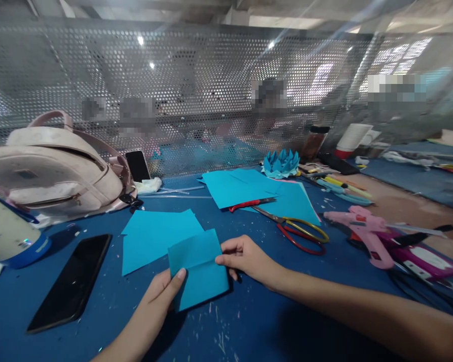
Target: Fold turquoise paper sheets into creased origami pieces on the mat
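A square of blue paper (pixel 202 284) with a crease across its middle is held just above the table. My left hand (pixel 162 291) grips its left edge, thumb on top and the fingers mostly hidden beneath. At the right edge, my right hand (pixel 247 259) pinches the paper between thumb and fingers. Just behind lie loose blue sheets (pixel 151 236), partly covered by the held square. Farther back rests a stack of larger blue sheets (pixel 234 188), with a red-handled cutter (pixel 243 205) and scissors (pixel 302 231) with red and yellow handles by its front edge.
A black phone (pixel 71 281) lies at left, near a cup (pixel 11 231) and a pale backpack (pixel 56 166). At right are a pink glue gun (pixel 362 226) and cables. A folded blue paper flower (pixel 281 165) sits before the perforated metal screen (pixel 211 100).
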{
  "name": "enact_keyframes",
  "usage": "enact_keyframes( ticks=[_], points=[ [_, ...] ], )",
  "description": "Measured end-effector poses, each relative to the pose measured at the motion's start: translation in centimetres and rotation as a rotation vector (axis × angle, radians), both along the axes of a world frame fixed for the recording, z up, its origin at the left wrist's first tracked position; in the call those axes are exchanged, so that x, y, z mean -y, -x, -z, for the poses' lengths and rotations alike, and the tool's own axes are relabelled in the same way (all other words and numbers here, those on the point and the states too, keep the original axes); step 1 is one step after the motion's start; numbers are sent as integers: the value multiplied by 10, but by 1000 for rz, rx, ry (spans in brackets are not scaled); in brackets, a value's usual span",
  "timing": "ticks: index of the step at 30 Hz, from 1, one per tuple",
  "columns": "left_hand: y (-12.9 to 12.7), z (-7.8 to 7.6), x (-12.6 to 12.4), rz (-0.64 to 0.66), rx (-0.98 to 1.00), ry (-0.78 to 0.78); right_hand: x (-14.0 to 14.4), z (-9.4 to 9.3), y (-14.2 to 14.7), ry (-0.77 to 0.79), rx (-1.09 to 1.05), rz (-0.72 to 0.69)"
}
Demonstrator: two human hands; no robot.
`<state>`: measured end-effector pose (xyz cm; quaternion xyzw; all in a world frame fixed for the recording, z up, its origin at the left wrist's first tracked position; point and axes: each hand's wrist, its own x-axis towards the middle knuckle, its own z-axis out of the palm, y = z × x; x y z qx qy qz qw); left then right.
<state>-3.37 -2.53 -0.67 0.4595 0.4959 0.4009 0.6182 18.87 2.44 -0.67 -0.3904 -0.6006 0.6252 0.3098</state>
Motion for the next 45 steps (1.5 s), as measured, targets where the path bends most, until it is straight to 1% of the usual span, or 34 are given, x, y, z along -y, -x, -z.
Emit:
enact_keyframes(
  ticks=[4,7,10,13,16,19,25,28,32,33,36,38,45],
  points=[
    [-1,-6,1,-1,12,-11,2,-2,2,-3,14,21],
    [-1,-8,0,-16,46,18,2,-3,3,31,-25,15],
    [0,-7,-1,-7,130,62,3,-4,3,41,-77,-35],
    [-1,-3,-2,30,217,99,3,-6,2,4,-109,-104],
    [0,-1,-2,75,241,131,3,-6,0,7,-111,-163],
    [0,-1,-1,107,254,147,4,-3,-1,22,-69,-175],
    [-1,-7,1,237,261,185,5,-1,-3,-87,139,-143],
    [-1,-6,1,282,225,163,5,-2,-4,-82,134,-131],
    [2,-4,1,212,175,153,6,-2,-3,-71,91,-100],
    [2,-4,1,220,159,149,5,-2,-3,-84,95,-77],
    [2,-6,0,336,137,124,5,-1,-2,-158,137,1],
    [1,-7,-1,367,147,109,5,0,-2,-200,160,34],
    [2,-7,-8,141,283,88,0,2,-3,-192,64,165]
  ],
)
